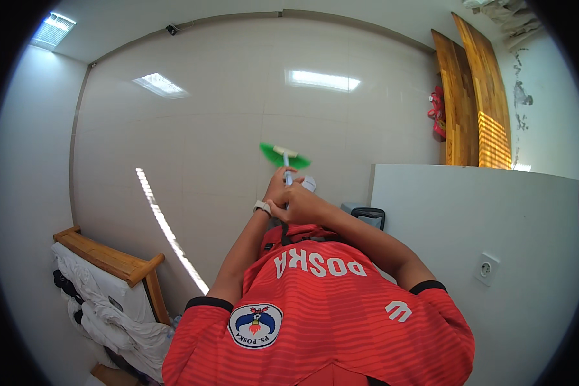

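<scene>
While the pale floor fills most of the view, with wood boards at upper right and a wood frame draped in white cloth at lower left, the broom sits around mid-view, green bristles kinda blurry so I can't tell if they touch down. Left hand looks wrapped round the handle near the bristles, right hand clamped on just behind it, pale watch on the left arm.
</scene>
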Demonstrator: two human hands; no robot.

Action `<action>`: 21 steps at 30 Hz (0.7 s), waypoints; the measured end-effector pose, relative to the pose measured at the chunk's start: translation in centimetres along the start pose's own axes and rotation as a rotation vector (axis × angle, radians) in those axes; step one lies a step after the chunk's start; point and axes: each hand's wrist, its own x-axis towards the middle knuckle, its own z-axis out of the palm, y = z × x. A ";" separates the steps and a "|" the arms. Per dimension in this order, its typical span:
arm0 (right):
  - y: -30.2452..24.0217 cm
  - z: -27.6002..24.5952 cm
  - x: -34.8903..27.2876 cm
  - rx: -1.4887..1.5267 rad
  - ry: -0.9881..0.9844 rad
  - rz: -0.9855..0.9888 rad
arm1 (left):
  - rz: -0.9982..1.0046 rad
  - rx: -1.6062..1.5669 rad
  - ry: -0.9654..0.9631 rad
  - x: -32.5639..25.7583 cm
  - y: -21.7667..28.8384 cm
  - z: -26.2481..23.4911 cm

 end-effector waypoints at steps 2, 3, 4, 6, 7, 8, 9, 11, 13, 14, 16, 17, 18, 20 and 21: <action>2.2 1.1 1.1 -0.086 0.010 -0.006 | -0.124 -0.281 0.018 0.6 1.6 -0.2; 3.7 1.4 1.9 -0.192 0.081 -0.060 | -0.114 -0.308 -0.002 0.7 1.3 -0.6; 4.5 1.7 2.7 -0.297 0.147 -0.118 | -0.114 -0.310 0.010 0.9 -0.6 -1.1; 5.3 1.2 4.4 -0.316 0.144 -0.189 | 0.644 0.232 0.260 1.4 -5.5 -1.6; 5.3 0.9 5.2 -0.335 0.162 -0.244 | 0.669 0.390 0.255 1.5 -5.4 -2.0; 5.2 0.8 5.7 -0.337 0.161 -0.242 | 0.669 0.387 0.254 1.1 -5.3 -2.1; 4.3 0.7 6.2 -0.368 0.225 -0.188 | 0.476 0.112 0.126 0.1 -3.6 -2.7; 0.3 1.1 7.5 -0.390 0.262 -0.153 | 0.045 -0.265 -0.037 -1.6 -4.8 -4.3; -3.6 0.4 8.2 -0.282 0.472 -0.144 | -0.062 -0.254 -0.042 -2.8 -4.5 -5.5; -5.7 0.2 8.2 -0.213 0.570 -0.142 | -0.166 -0.236 -0.047 -3.5 -4.1 -6.2; -9.7 -0.1 8.0 -0.046 0.685 -0.102 | -0.145 -0.222 -0.041 -4.1 -3.9 -7.7; -11.4 -0.1 7.6 0.047 0.711 -0.058 | -0.123 -0.205 -0.038 -4.4 -3.8 -8.4; -12.7 0.2 7.4 0.045 0.710 -0.059 | -0.121 -0.206 -0.037 -5.0 -3.6 -9.0; -14.7 1.2 7.1 0.188 0.715 -0.168 | -0.030 -0.250 -0.037 -5.8 -2.9 -10.4; -15.6 2.2 6.9 0.223 0.703 -0.150 | -0.023 -0.249 -0.043 -6.3 -2.3 -11.2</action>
